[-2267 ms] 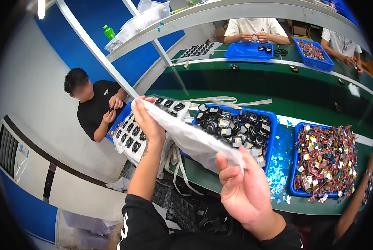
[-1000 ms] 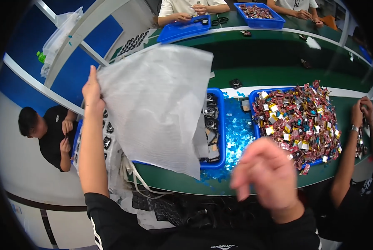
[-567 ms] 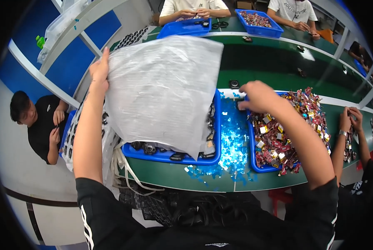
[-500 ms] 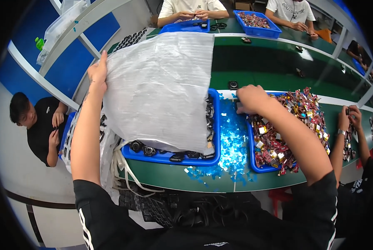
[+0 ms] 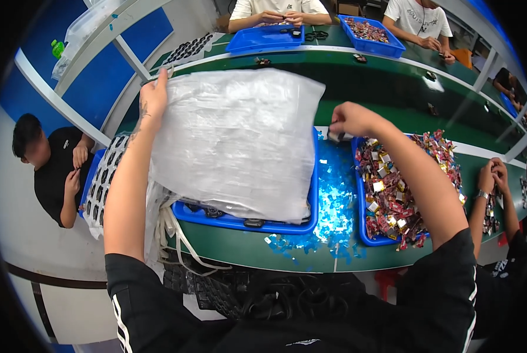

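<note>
My left hand (image 5: 155, 99) grips the upper left corner of a large whitish plastic sheet (image 5: 234, 141). The sheet spreads over a blue tray (image 5: 228, 223), hiding most of it. Along the tray's near edge a few black watch-like cases (image 5: 254, 223) show. Out to the right, my right hand (image 5: 356, 119) has its fingers closed on a small dark piece with a pale part (image 5: 337, 135), too blurred to name. It hovers by the far end of the gap between this tray and a second blue tray (image 5: 360, 217), heaped with small red, silver and gold parts (image 5: 396, 200).
Blue film scraps (image 5: 334, 206) litter the green table (image 5: 263, 250) between the trays. A green conveyor belt (image 5: 381, 97) runs behind, with small dark pieces on it. Pale straps (image 5: 184, 241) hang over the near left edge. Co-workers sit left (image 5: 57, 170), right and opposite.
The sheet's far edge has dropped and its right side has swung rightward over the tray. My left hand has shifted slightly right; my right hand has risen a little. The dark case by the belt rail no longer shows there.
</note>
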### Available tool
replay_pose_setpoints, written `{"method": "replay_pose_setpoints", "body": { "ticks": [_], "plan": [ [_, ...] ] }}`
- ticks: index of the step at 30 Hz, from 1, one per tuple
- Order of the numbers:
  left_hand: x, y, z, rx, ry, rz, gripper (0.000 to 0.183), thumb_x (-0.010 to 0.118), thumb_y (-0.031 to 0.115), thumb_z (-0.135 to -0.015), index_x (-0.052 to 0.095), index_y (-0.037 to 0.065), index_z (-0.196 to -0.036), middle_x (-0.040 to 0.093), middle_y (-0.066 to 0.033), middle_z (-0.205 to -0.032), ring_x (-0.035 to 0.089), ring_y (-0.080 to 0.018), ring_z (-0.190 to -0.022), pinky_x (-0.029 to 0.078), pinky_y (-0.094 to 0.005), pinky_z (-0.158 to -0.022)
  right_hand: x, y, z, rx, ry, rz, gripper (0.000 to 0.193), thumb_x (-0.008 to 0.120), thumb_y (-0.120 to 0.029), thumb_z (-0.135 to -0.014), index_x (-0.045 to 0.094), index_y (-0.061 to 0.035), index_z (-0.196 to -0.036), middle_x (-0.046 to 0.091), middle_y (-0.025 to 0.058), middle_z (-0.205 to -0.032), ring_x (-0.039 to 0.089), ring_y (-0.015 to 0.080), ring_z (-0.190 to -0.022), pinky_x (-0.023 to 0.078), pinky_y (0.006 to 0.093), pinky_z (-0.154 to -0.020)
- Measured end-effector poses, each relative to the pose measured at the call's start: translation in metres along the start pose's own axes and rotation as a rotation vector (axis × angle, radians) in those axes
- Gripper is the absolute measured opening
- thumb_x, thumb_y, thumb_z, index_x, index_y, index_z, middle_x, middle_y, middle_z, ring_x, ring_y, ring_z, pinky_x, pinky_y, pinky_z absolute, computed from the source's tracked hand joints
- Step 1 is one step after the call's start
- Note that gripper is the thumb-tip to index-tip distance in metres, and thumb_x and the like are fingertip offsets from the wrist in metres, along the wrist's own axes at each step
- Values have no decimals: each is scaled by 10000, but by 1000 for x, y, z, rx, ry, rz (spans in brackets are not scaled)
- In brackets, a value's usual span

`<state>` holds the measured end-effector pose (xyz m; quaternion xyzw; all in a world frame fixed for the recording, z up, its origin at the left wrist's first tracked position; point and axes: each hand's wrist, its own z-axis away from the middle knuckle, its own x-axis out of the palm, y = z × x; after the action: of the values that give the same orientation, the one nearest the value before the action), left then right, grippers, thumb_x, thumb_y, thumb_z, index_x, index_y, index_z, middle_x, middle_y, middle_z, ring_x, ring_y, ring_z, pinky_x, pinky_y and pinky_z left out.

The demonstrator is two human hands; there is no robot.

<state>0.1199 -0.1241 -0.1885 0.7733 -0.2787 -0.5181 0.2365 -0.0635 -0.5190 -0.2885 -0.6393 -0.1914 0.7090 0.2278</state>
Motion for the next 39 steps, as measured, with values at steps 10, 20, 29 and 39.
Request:
{"method": "replay_pose_setpoints", "body": {
  "ticks": [10,20,29,39],
  "plan": [
    [-59,-12,13,-140,-167,1066,442,396,442,-1004,575,43,-1071,604,-70,-908,569,-206,-831,453,-355,-799,3,29,-33,226,-3,312,369,769,-279,-699,659,-5,-920,686,167,-881,667,317,-864,520,368,-767],
    [-96,-127,-35,619,-948,1756,301,439,334,-985,560,83,-870,530,-20,-734,487,-183,-719,366,-343,-763,0,-6,-25,138,182,171,277,771,-159,-675,585,-32,-836,648,159,-856,644,286,-837,493,376,-722],
    [-165,-163,-3,1142,-740,1912,290,452,336,-983,583,82,-930,601,-20,-802,564,-186,-792,398,-325,-793,44,-104,-11,-338,-91,110,285,745,-188,-726,608,-18,-909,645,179,-919,626,348,-925,496,407,-802],
    [-295,-308,349,247,794,1397,198,481,228,-935,555,77,-830,568,-35,-794,542,-189,-772,404,-342,-802,39,-150,13,-435,139,413,280,672,-35,-783,595,-42,-1053,572,169,-1080,572,382,-1030,477,428,-880]
  ]
}}
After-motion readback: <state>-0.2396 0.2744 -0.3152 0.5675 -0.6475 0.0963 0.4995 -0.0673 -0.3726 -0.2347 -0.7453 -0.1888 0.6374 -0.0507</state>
